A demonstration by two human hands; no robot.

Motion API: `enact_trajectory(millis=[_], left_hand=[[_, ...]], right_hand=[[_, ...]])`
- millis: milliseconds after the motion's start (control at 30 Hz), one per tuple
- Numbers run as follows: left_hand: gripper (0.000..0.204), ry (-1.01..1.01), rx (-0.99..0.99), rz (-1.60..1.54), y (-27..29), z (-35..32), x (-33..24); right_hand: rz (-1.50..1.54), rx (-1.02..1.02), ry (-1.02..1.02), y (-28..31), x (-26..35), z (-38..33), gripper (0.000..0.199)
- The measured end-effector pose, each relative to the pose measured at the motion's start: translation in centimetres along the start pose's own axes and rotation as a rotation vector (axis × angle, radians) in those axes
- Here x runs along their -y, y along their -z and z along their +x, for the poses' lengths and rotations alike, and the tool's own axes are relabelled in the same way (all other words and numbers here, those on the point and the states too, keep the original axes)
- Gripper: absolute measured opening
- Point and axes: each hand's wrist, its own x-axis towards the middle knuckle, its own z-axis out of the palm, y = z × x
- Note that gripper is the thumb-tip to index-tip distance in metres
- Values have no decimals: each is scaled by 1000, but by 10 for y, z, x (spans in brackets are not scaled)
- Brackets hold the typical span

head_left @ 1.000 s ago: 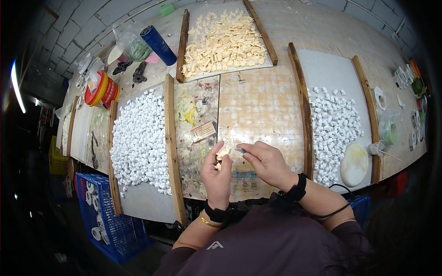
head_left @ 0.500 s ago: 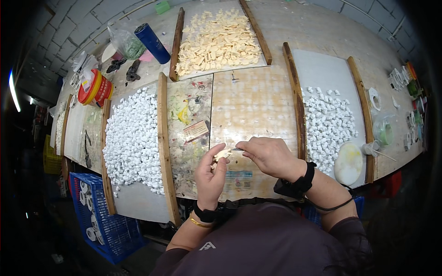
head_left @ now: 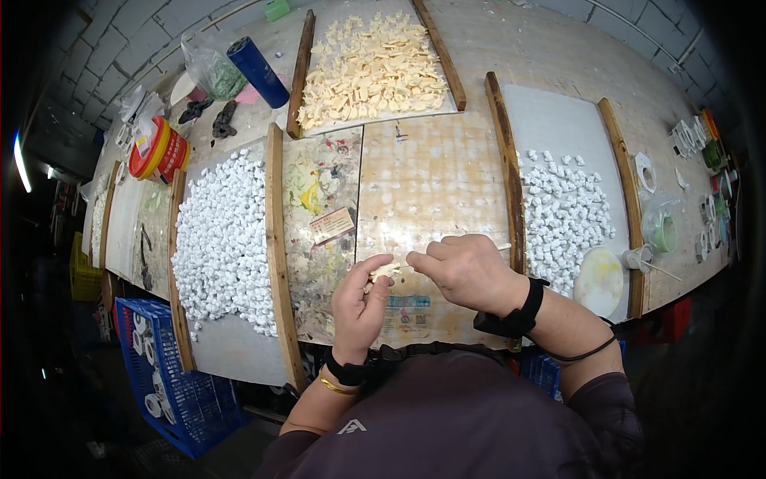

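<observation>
Both hands meet over a small cream piece above the worktop's near edge.

The left hand [head_left: 361, 299] stands upright on its wrist, fingers curled, its grip pinching the small cream piece [head_left: 385, 271] between thumb and fingertips. The right hand [head_left: 463, 271] reaches in from the right, knuckles up, its grip closed with the forefinger tip touching the same piece. The piece sits just above the worktop [head_left: 435, 180], between a heap of white pieces [head_left: 223, 239] on the left and a smaller scatter of white pieces [head_left: 562, 211] on the right.
</observation>
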Motion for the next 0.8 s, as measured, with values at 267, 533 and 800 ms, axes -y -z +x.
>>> enact_trajectory(millis=[267,533,800], left_hand=[[24,21,6,-47,-1,-2,3],[20,-119,63,118,3,-2,9],[19,-154,113,123,4,-2,7]], right_hand=[[-30,47,-59,1,12,-3,27],[53,171,-7,0,2,-4,27],[210,323,22,5,-11,3,22]])
